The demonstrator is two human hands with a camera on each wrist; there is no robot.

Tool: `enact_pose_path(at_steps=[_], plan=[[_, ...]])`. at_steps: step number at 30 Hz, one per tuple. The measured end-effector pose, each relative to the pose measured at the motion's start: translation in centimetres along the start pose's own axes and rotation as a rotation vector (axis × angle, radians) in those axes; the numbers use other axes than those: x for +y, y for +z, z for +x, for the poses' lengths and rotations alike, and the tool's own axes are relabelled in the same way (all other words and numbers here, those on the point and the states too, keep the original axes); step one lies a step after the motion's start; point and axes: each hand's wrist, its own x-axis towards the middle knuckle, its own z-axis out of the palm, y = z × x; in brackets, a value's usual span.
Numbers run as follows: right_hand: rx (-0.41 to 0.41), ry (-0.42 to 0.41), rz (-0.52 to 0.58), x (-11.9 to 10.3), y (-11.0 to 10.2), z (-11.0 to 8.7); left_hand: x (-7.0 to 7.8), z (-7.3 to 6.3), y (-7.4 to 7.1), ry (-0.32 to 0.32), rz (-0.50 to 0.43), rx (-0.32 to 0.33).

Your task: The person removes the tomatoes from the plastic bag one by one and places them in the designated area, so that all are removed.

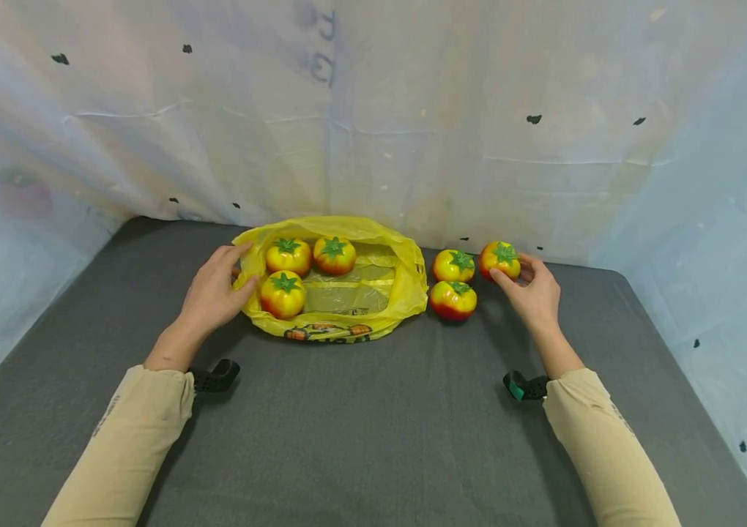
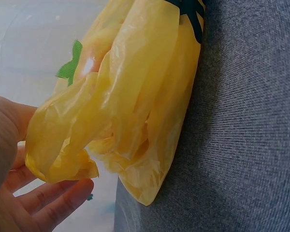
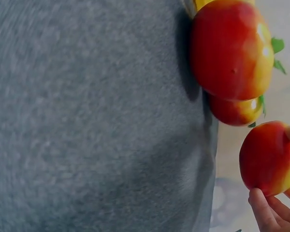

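Observation:
At its left end, the open yellow plastic bag [image 1: 406, 282] has my left hand [image 1: 215, 285] on its rim, the thumb reaching over the edge. In the left wrist view, a fold of the bag [image 2: 135, 92] lies between thumb and fingers. Three shiny yellow-red tomatoes with green leaf tops sit in the bag's left half, one tomato [image 1: 283, 295] nearest my thumb. My right hand [image 1: 538, 293] grips another tomato [image 1: 500, 260] between thumb and fingers; it shows red from below in the right wrist view [image 3: 263, 159]. Beside it stand a back tomato [image 1: 454, 266] and a front tomato [image 1: 453, 301].
A dark grey cloth-covered table [image 1: 373, 424] lies under everything. Pale sheeting [image 1: 452, 168] rises behind the table and at both sides, close behind the bag and tomatoes. Black wrist devices [image 1: 215, 376] jut inward from both forearms.

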Motion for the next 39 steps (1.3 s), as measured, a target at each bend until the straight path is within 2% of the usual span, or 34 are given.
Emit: enact_pose_path(at_steps=[15, 24, 39], plan=[[-0.068, 0.098, -0.095, 1.2, 0.2, 0.6, -0.3, 0.1, 0.2, 0.007, 0.004, 0.011], [-0.102, 0.132, -0.107, 1.5, 0.4, 0.8, -0.4, 0.1, 0.3, 0.001, -0.002, 0.003], [-0.134, 0.128, -0.104, 1.6, 0.5, 0.9, -0.6, 0.1, 0.2, 0.008, -0.001, 0.011]])
